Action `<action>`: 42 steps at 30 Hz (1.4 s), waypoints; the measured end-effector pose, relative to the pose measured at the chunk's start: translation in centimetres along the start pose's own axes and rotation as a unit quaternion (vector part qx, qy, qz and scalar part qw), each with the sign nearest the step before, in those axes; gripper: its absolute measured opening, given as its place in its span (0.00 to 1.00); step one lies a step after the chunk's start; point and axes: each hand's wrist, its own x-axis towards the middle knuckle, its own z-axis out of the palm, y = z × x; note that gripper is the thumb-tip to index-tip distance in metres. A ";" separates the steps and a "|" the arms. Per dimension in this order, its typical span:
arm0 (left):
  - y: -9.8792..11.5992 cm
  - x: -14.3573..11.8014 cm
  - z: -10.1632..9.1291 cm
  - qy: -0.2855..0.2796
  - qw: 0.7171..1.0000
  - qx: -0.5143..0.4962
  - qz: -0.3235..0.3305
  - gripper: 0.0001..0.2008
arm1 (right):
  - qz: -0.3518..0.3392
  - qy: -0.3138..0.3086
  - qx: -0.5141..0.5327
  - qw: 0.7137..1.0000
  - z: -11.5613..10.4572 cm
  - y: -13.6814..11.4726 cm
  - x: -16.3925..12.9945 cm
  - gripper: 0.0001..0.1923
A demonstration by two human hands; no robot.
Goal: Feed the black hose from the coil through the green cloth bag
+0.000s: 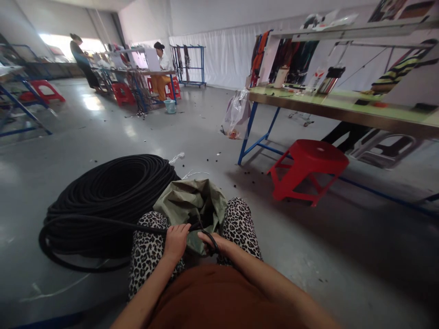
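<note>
The left hand (176,242) grips the thick black round cord (116,223), seemingly for steadiness; the right hand (210,241) holds black-handled scissors (216,247).

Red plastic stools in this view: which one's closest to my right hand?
The red plastic stool by the green-topped table, right of your right hand. It stands in the foreground; the other red stools are farther back, at the left.

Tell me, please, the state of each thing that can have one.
Coil: wound, lying flat
Cord: one length off the coil, in left hand
Left hand: closed on the cord
Scissors: held at the cord, blade opening unclear
Right hand: gripping the scissors
Green bag: open at the top
Near stool: upright
Basket: upright
Clear bag: hanging
</note>
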 end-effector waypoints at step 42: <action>-0.5 0.0 1.7 -0.027 1.000 0.001 0.010 0.17 | 0.026 0.074 -0.192 0.978 0.5 -0.4 -0.1 0.20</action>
